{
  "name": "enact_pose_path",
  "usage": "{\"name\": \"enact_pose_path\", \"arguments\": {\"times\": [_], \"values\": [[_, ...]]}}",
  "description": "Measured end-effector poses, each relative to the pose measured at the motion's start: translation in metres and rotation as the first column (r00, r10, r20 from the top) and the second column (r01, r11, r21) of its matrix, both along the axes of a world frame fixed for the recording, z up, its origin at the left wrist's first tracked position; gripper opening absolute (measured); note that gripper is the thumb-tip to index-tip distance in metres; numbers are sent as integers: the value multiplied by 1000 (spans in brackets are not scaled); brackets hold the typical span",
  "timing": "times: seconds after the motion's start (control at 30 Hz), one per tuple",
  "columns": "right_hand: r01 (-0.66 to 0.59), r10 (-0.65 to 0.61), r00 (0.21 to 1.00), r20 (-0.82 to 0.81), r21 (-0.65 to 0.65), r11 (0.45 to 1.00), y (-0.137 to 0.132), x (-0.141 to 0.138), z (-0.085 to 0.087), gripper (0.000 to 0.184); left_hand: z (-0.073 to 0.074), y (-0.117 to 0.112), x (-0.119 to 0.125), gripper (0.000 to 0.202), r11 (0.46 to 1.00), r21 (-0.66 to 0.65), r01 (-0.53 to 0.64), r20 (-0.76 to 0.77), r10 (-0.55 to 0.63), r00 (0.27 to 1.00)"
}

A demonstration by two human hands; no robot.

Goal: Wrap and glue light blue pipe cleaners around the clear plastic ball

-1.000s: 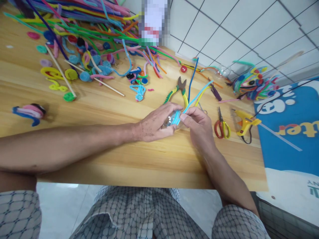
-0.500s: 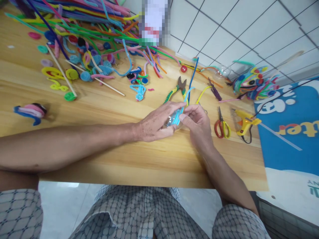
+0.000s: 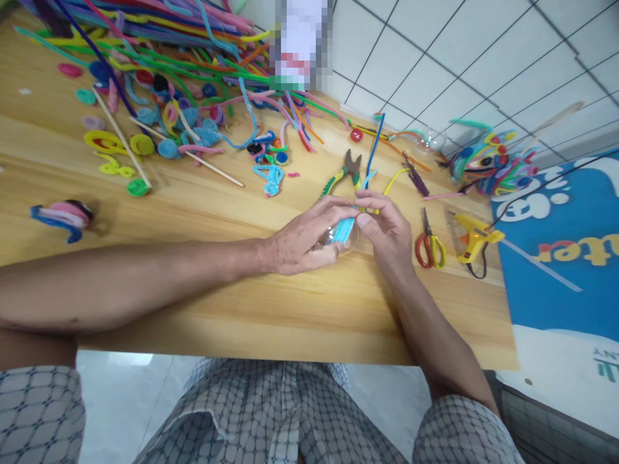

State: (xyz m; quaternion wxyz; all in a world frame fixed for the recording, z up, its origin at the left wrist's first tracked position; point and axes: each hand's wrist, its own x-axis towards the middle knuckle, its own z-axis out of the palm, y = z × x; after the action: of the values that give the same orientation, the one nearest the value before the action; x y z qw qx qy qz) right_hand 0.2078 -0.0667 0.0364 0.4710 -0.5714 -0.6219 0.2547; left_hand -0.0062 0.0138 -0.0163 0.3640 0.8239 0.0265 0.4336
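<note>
My left hand (image 3: 307,237) is closed around a clear plastic ball (image 3: 325,238) above the near middle of the table. Light-blue pipe cleaner (image 3: 343,230) runs in side-by-side strands over the ball, and a loose end sticks up past the fingers. From the right, my right hand (image 3: 389,229) pinches at the blue strand by the ball's upper edge; the exact grip is partly hidden by the fingers. Just beyond both hands lie green-and-yellow-handled pliers (image 3: 352,164), a dark blue pipe cleaner (image 3: 374,151) and a yellow one (image 3: 395,180).
Scissors (image 3: 429,248) and a yellow glue gun (image 3: 474,237) lie to the right. A colourful pipe-cleaner-wrapped object (image 3: 483,161) stands behind them. Heaped pipe cleaners (image 3: 193,45) and small coiled pieces fill the back left. A pink-and-blue piece (image 3: 62,216) sits at far left.
My right hand has shifted slightly up and right, its fingers now over the ball's upper edge. The loose blue end shows shorter above the fingers. My left hand keeps its hold.
</note>
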Motion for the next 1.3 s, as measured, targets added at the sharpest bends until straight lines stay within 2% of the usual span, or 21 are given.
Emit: {"name": "enact_pose_path", "arguments": {"times": [0.2, 0.33, 0.47, 0.57, 0.67, 0.8, 0.9, 1.07, 1.3], "values": [[18, -24, 993, -120, -51, 999, -1, -4, 0, 34, 1, 0, -1, 60, 1000, -2, -7, 18, 7, 1000], [11, -12, 995, -96, -13, 1000, -1, -5, -3, 33, 1, 0, 0, 63, 1000, 9, -17, 32, 16, 999], [-66, 67, 997, -34, 43, 997, -3, -3, -5, 36, 2, 0, 0, 65, 1000, 9, -24, 57, 23, 998], [-145, 139, 987, 82, 68, 987, -4, 2, -9, 54, 2, 0, 0, 62, 999, -12, -32, 84, 32, 996], [-221, 185, 944, 274, 107, 969, -4, 4, -16, 78, 4, 2, -2, 57, 997, -63, -44, 108, 51, 993], [-242, 116, 883, 456, 229, 943, -3, -2, -27, 100, 5, 2, -3, 50, 991, -131, -37, 97, 50, 994], [-215, 55, 867, 495, 271, 938, -3, -7, -33, 100, 7, 1, -4, 46, 981, -191, -20, 73, 35, 997], [-195, 34, 849, 527, 253, 947, -5, -8, -35, 94, 7, -1, -4, 40, 941, -338, -7, 58, 28, 998], [-192, 15, 850, 527, 284, 940, -5, -10, -35, 89, 7, -2, -1, 38, 915, -402, -21, 34, 37, 999]]}}
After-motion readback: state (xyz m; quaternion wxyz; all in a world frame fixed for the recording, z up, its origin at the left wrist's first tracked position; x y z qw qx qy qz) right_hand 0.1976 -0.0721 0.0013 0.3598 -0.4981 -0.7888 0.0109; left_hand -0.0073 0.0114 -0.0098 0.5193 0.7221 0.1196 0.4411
